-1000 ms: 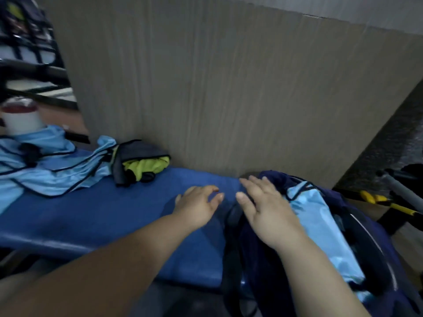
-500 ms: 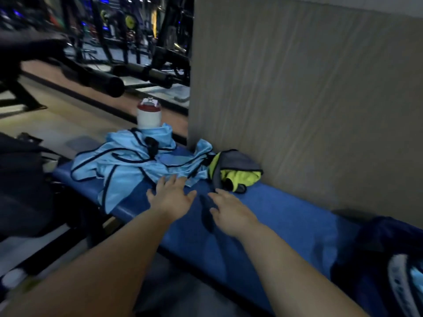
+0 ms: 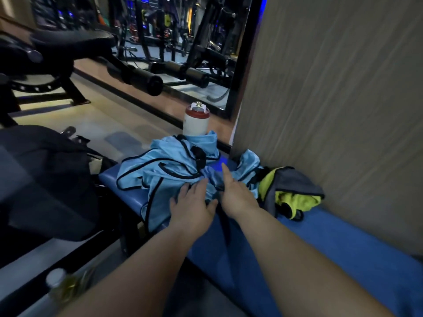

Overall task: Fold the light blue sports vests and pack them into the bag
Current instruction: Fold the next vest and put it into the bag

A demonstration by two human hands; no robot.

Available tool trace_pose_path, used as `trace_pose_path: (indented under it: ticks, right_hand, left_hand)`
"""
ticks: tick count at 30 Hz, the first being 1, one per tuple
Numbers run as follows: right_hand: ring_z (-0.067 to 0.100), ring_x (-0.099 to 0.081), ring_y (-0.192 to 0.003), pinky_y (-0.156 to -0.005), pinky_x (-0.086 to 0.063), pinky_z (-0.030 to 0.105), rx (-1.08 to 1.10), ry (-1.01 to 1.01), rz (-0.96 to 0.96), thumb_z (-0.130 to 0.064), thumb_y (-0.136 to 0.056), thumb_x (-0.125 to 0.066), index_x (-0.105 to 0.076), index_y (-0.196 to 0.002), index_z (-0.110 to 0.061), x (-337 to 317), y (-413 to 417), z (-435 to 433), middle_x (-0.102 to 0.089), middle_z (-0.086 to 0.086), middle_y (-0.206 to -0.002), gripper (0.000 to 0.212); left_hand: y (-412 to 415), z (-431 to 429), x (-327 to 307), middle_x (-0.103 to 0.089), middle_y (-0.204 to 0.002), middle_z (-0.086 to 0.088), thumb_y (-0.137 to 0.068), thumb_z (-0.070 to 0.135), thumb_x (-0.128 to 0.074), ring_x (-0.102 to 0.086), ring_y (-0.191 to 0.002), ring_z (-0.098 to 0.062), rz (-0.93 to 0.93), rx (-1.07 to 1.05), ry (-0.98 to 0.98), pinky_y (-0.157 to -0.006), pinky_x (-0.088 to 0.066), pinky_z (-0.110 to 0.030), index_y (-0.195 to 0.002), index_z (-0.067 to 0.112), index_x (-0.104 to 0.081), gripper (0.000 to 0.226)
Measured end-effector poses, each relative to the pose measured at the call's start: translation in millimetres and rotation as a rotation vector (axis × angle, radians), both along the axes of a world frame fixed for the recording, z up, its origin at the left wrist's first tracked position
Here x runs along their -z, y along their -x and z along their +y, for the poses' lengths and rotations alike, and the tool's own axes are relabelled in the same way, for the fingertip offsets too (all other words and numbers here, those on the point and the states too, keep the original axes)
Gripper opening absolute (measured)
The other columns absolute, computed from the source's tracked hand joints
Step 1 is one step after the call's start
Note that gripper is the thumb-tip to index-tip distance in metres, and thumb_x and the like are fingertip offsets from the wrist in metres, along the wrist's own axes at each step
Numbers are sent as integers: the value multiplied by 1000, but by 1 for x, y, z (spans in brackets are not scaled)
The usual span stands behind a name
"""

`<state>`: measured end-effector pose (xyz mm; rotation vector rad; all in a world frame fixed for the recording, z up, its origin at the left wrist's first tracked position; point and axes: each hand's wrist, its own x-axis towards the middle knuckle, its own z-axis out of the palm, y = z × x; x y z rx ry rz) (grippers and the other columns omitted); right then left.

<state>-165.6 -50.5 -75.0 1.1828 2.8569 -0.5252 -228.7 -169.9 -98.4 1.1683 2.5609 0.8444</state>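
The light blue sports vests (image 3: 169, 170) lie in a crumpled heap at the far end of the blue padded worktop (image 3: 343, 248), just in front of a white tumbler (image 3: 196, 124) with a dark red lid. Both hands are on the heap's near side. The left hand (image 3: 191, 209) lies flat on the cloth with its fingers spread. The right hand (image 3: 235, 195) has straight fingers over the folds, and neither hand grips anything.

The fabric looks thin, smooth and slightly glossy, so it is probably very light, limp and slippery, and several vests seem tangled. The black edging (image 3: 147, 209) at the armholes and neck looks the firmest place to pinch and lift one free. A grey and yellow-green garment (image 3: 293, 197) sits beside the heap against the ribbed wall panel (image 3: 332, 110).
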Motion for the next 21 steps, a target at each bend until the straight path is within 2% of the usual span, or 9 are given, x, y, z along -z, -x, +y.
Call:
trace_pose_path:
  ticks: [2, 3, 5, 10, 13, 15, 18, 19, 21]
  right_hand:
    - [30, -48, -122, -94, -45, 36, -14, -86, -55, -12, -95, -50, -23, -153, -27, 4, 1, 1, -48, 14, -139, 66]
    - [29, -51, -118, -88, -45, 34, -20, -133, -71, -12, -95, -50, -43, -140, -20, 6, 0, 2, -54, 13, -133, 47]
    - [27, -55, -108, -76, -41, 31, 18, -155, -58, -18, -96, -50, -57, -116, -14, 7, -5, 1, -61, 11, -120, 22]
    - [23, -59, -97, -68, -39, 28, 109, -63, 44, -35, -99, -47, -63, -114, -22, 11, -29, -5, -65, 5, -113, 25]
    - [17, -52, -85, -65, -38, 28, 126, -35, 77, -38, -100, -44, -64, -112, -23, 12, -52, -12, -66, 3, -108, 27]
    - [17, -52, -84, -65, -40, 29, 160, -28, 97, -38, -99, -45, -64, -107, -21, 10, -70, -15, -66, 3, -105, 27]
    - [21, -56, -88, -69, -46, 32, 234, -37, 161, -40, -98, -47, -63, -101, -20, 3, -105, -16, -64, 4, -100, 26]
    - [21, -56, -88, -69, -45, 32, 254, -43, 176, -40, -97, -48, -62, -98, -22, 0, -121, -15, -61, 2, -98, 23]
    - [20, -55, -88, -68, -41, 32, 296, -53, 183, -41, -97, -50, -61, -95, -25, -4, -156, -15, -58, -1, -98, 19]
  left_hand:
    - [2, 2, 0, -21, -159, 8, -100, 46, -39, -3, -149, -20, -30, -9, -41, -116, -6, -53, -153, 32, -10, 62]
    - [2, 3, -1, -21, -159, 8, -99, 46, -39, -3, -148, -20, -44, -12, -51, -116, -6, -53, -152, 33, -10, 62]
    - [0, 5, 0, -21, -159, 7, -99, 47, -38, -2, -148, -19, -51, -13, -57, -116, -6, -52, -152, 33, -10, 62]
    - [-3, 8, 6, -26, -158, 7, -99, 53, -32, -5, -148, -19, -31, 5, -62, -117, -7, -52, -153, 32, -12, 62]
    - [-11, 9, 11, -35, -151, 5, -97, 58, -29, -19, -142, -19, 149, 24, -92, -114, -16, -49, -152, 30, -19, 62]
    - [-18, 10, 12, -45, -140, 1, -90, 63, -21, -31, -133, -22, 292, 21, -130, -108, -21, -45, -148, 29, -33, 68]
    - [-27, 11, 10, -52, -115, -3, -84, 62, -27, -35, -115, -25, 439, -21, -247, -99, -21, -43, -123, 25, -62, 64]
    - [-30, 11, 8, -51, -113, -2, -83, 62, -28, -32, -113, -24, 460, -36, -259, -97, -18, -42, -112, 25, -67, 61]
    - [-38, 9, 1, -46, -126, 0, -84, 65, -20, -25, -121, -21, 419, 10, -173, -101, -13, -43, -102, 28, -69, 64]
